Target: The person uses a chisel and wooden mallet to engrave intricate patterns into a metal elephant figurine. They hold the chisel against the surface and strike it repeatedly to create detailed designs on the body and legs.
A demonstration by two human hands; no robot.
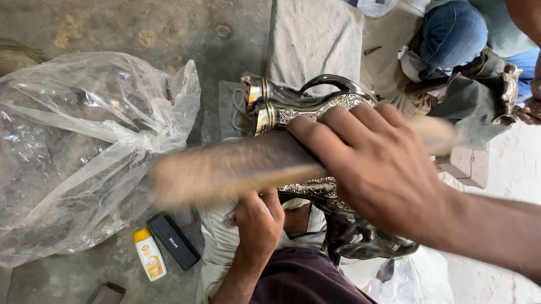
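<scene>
An ornate metal jug (308, 111), silvery with engraved patterns and a dark curved handle, lies on its side across the person's lap, its neck toward a grey cloth-covered block (314, 34) on the concrete floor (155, 23). Laid flat like this, its flank faces up, open to the tool above it. The right hand (380, 165) is clenched around a long wooden tool (240, 165), blurred with motion, that crosses over the jug's body; what kind of tool it is cannot be told from the blur. The left hand (258, 222) presses on the near side of the jug beneath the tool, fingers curled on the metal and on the pale cloth (219, 239) under it, seemingly to steady the piece against the strokes.

To the left on the floor lies a large crumpled clear plastic bag (69, 148). Beside its near edge stand a small yellow-capped bottle (148, 254) and a black rectangular case (173, 241), close enough to reach. At the upper right another person's hand (539, 104) holds a second metal piece (510, 93) above a denim-clad knee (454, 34).
</scene>
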